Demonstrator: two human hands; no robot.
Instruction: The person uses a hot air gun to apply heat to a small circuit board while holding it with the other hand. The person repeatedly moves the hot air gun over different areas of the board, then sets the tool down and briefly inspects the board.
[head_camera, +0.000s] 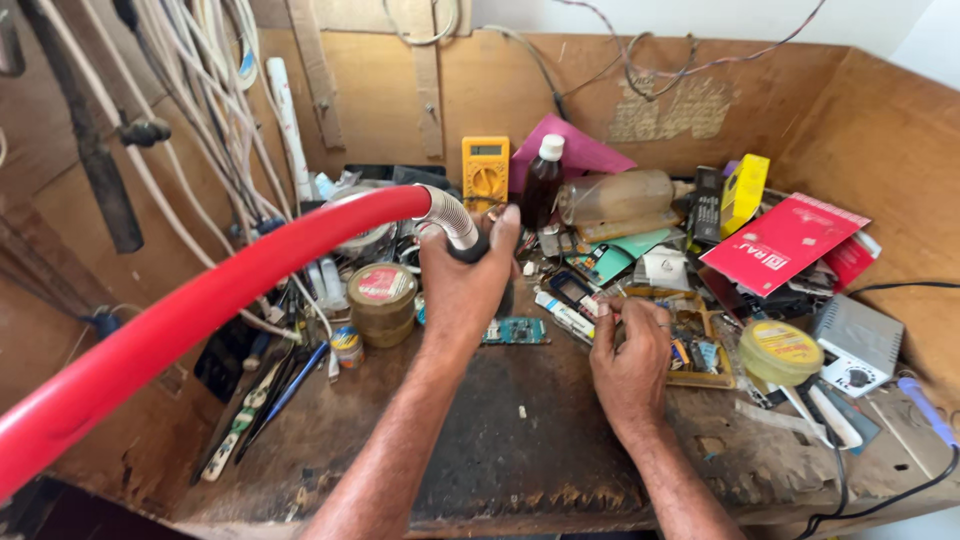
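Left hand (462, 285) closed around black nozzle end of red hose (200, 305), at ribbed white collar, held above table (520, 450). Hose arcs from lower left to centre. Green circuit board (515, 331) lies on table just below left hand. Right hand (630, 355) curled, fingertips pinched on small object, too small to identify, beside tray of parts (700, 340). Yellow multimeter (485, 170) and dark bottle (543, 185) behind. Round tin (382, 300) left of left hand.
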